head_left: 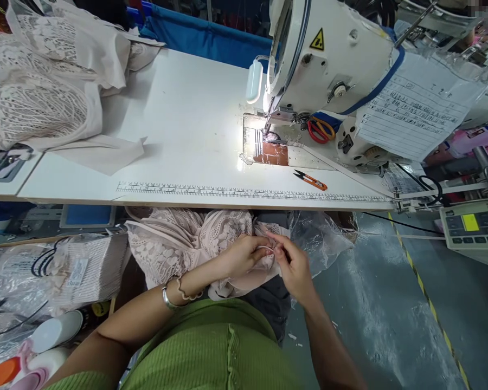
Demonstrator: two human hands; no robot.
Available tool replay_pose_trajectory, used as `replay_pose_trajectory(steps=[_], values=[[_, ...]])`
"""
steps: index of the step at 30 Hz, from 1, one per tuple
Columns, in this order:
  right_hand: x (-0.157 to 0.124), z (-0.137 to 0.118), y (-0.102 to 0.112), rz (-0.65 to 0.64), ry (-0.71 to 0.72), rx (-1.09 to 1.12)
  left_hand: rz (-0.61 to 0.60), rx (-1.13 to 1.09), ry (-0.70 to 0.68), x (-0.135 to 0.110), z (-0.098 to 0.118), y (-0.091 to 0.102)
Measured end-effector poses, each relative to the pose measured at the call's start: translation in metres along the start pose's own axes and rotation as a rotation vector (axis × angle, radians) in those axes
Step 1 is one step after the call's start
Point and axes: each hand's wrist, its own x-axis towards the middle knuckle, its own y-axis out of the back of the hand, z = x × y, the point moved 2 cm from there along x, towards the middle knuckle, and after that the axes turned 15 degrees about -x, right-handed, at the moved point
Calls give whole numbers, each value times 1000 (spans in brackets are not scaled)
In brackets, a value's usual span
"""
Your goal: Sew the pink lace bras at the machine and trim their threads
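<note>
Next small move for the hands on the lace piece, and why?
Probably lift the pinched edge of the lace garment toward the lit needle plate: the left hand and right hand both pinch it in the lap, below the table.

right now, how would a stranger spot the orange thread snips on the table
Find the big white sewing machine on the white table. In front of its base, just beyond the printed ruler strip, lie the small orange-handled thread snips. Unlike the red and yellow loop-handled scissors under the machine arm, they lie in the open, with no finger loops.
</note>
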Motion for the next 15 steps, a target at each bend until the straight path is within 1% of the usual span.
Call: replay_pose_trajectory(steps=[1, 2, 3, 5, 6, 7, 9, 11, 12, 15], values=[[3, 4, 2, -1, -47, 142, -20, 3, -18, 0, 1, 0], [5, 9, 6, 32, -77, 270, -39, -9, -26, -1, 1, 1], [8, 14, 11, 101, -95, 375, -52, -30, -19, -2, 2, 3], [11, 25, 24, 274, -117, 483, -50, -71, 24, -4, 2, 8], [12, 28, 29, 321, -123, 473, -40, -81, 48, -4, 3, 10], [12, 29, 32, 319, -123, 419, -31, -84, 66, -5, 3, 12], [12, 23, 30, 230, -97, 214, -12, -61, 70, -5, 5, 14], [12, 14, 22, 118, -15, -2, -10, -28, 54, -4, 7, 13], [12, 9, 18, 94, 36, -77, -11, -17, 48, -4, 8, 12], [12, 4, 10, 132, 162, -198, -22, -23, 46, -3, 10, 10]])
